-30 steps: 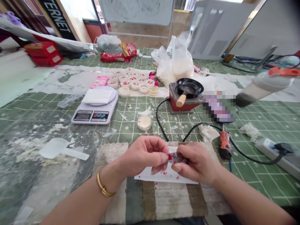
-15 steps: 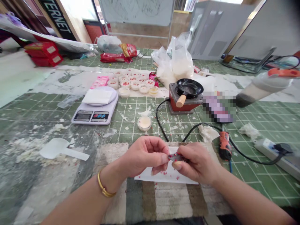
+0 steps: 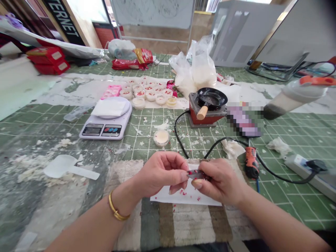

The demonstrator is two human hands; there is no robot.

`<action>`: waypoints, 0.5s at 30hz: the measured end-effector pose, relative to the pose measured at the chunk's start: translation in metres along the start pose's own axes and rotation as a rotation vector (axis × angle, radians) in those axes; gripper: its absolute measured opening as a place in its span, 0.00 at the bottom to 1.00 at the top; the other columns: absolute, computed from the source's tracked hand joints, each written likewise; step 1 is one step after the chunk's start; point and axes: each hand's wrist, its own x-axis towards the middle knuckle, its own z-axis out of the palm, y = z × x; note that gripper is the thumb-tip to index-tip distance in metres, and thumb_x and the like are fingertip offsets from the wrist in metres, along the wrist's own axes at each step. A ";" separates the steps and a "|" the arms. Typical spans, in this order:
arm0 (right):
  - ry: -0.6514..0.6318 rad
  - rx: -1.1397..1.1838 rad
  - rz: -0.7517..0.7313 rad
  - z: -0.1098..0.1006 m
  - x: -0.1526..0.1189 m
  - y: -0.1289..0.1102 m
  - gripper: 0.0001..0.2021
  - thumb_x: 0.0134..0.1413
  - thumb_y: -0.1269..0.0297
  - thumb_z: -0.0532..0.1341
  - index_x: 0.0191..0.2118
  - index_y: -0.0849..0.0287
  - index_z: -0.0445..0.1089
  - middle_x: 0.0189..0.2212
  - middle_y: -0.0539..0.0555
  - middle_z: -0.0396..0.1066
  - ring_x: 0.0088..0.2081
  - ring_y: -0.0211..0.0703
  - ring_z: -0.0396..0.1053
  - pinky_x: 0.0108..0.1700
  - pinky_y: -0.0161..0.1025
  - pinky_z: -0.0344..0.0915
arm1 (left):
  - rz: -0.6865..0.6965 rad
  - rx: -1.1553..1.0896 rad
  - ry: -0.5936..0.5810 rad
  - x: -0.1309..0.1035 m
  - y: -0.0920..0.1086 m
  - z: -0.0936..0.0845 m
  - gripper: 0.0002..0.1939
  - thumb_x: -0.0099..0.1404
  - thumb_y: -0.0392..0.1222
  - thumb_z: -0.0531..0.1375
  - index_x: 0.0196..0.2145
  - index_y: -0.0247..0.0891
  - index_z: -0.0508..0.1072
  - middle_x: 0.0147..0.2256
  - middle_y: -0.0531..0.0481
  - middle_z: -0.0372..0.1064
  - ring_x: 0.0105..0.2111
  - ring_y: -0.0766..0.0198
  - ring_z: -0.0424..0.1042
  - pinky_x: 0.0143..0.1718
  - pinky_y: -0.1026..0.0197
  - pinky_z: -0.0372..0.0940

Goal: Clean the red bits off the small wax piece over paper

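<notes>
My left hand (image 3: 162,173) and my right hand (image 3: 219,182) meet above a white paper sheet (image 3: 181,197) that lies on a striped cloth (image 3: 181,220). My right hand grips a small dark tool (image 3: 195,175) with red bits on it. The left thumb and forefinger pinch at the tool's tip. Red crumbs lie scattered on the paper beneath. A gold bangle (image 3: 115,210) circles my left wrist.
A small cup of pale wax (image 3: 161,137) stands just beyond my hands. Farther back are a kitchen scale (image 3: 106,120), several filled cups (image 3: 149,92), a black pan on a red heater (image 3: 208,105), plastic bags (image 3: 196,68), a white scoop (image 3: 68,168), an orange tool (image 3: 251,161) and a power strip (image 3: 312,171).
The red bits between my fingertips have shrunk; the tool has tipped slightly and my hands have shifted up a little. Nothing else moved.
</notes>
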 end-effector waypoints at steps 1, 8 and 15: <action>-0.004 -0.004 0.003 0.000 0.000 0.000 0.16 0.57 0.58 0.53 0.23 0.56 0.48 0.15 0.42 0.48 0.17 0.30 0.45 0.21 0.32 0.41 | -0.004 0.003 0.003 0.000 0.000 0.000 0.07 0.53 0.35 0.65 0.26 0.33 0.69 0.19 0.53 0.69 0.13 0.75 0.62 0.14 0.72 0.55; 0.010 0.011 0.001 0.002 -0.002 0.001 0.17 0.55 0.54 0.54 0.23 0.55 0.48 0.15 0.43 0.49 0.17 0.31 0.45 0.21 0.33 0.41 | 0.003 -0.002 -0.010 -0.001 0.001 0.001 0.06 0.54 0.36 0.64 0.27 0.32 0.69 0.19 0.53 0.69 0.14 0.75 0.62 0.14 0.72 0.56; -0.002 0.020 -0.014 0.001 0.000 0.000 0.17 0.57 0.55 0.53 0.23 0.56 0.49 0.15 0.43 0.49 0.17 0.30 0.47 0.21 0.33 0.42 | -0.010 -0.028 -0.046 -0.001 0.001 0.001 0.06 0.55 0.36 0.63 0.28 0.33 0.69 0.20 0.52 0.70 0.14 0.75 0.63 0.15 0.72 0.56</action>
